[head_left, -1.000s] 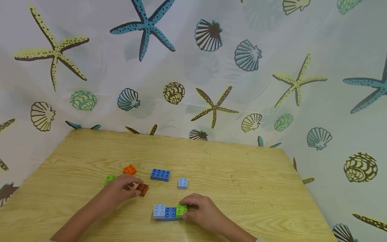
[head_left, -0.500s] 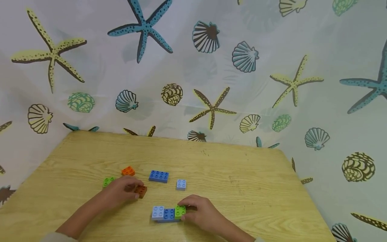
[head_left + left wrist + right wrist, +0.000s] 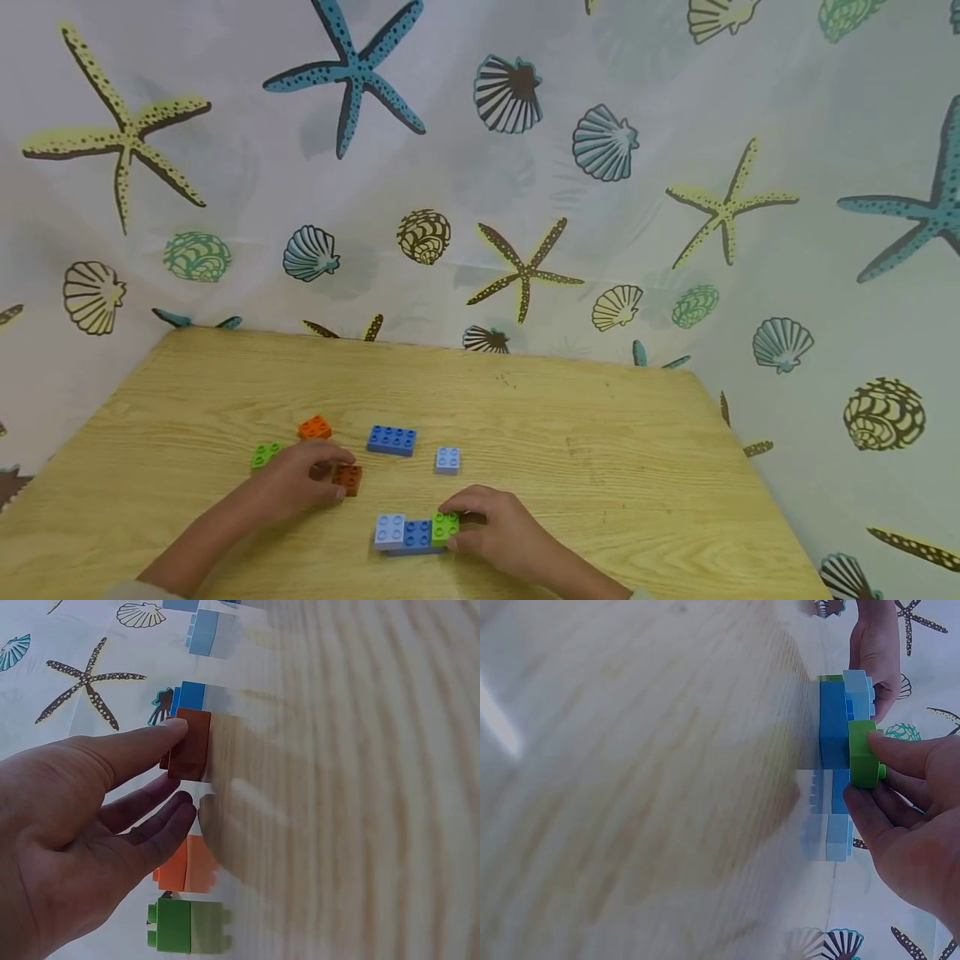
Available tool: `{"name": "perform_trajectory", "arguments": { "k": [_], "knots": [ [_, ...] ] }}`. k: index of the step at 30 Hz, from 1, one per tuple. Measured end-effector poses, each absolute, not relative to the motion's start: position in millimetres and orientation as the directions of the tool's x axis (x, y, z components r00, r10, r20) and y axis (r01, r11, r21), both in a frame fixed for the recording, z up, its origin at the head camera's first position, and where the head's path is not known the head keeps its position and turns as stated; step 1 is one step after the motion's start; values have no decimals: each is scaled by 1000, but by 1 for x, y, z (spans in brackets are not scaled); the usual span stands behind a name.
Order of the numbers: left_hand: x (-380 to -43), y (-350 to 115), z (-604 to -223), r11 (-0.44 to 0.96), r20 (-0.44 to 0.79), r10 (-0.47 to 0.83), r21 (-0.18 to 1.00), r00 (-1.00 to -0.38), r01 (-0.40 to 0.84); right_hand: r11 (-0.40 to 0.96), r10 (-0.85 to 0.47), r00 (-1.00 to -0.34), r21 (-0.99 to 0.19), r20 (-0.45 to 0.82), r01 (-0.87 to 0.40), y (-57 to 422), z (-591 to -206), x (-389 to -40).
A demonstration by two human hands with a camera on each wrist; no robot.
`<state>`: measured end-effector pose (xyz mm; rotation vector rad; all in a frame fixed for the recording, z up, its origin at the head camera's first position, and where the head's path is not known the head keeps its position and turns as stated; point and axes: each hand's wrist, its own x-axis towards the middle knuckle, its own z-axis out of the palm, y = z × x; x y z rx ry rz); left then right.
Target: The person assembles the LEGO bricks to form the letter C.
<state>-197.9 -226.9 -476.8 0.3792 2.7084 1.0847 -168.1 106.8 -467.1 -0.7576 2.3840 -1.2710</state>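
Observation:
My left hand (image 3: 296,477) pinches a small reddish-brown brick (image 3: 348,479) between thumb and fingers; in the left wrist view the brown brick (image 3: 192,746) stands on the table. With thumb and fingertips, my right hand (image 3: 498,527) grips a light green brick (image 3: 445,528). That green brick (image 3: 863,754) sits on the right end of a blue brick (image 3: 417,535). A pale blue brick (image 3: 390,531) is on the blue brick's left end, and the studs between the two stay bare.
Farther back on the wooden table (image 3: 570,467) lie a loose blue brick (image 3: 392,440), a pale blue brick (image 3: 447,460) and an orange brick (image 3: 315,427). Another green brick (image 3: 266,455) is partly behind my left hand. A patterned curtain (image 3: 420,167) surrounds the table.
Both hands keep their places at the bricks. The brown brick has turned slightly under the left fingers. The whole head view has shifted a little.

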Motion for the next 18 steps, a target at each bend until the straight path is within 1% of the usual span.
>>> {"name": "perform_trajectory", "arguments": {
  "k": [5,12,18],
  "knots": [
    [-197,-225,-477,685,-93,313,711,-945,157,459,-600,-799,-835,-39,-303,107,-467,-168],
    [-195,-224,-476,678,-90,287,722,-954,136,472,-595,-802,-830,-49,-299,105,-464,-167],
    [-190,-223,-474,657,-74,292,740,-954,143,461,-596,-802,-833,-35,-306,107,-463,-166]
  ]
}}
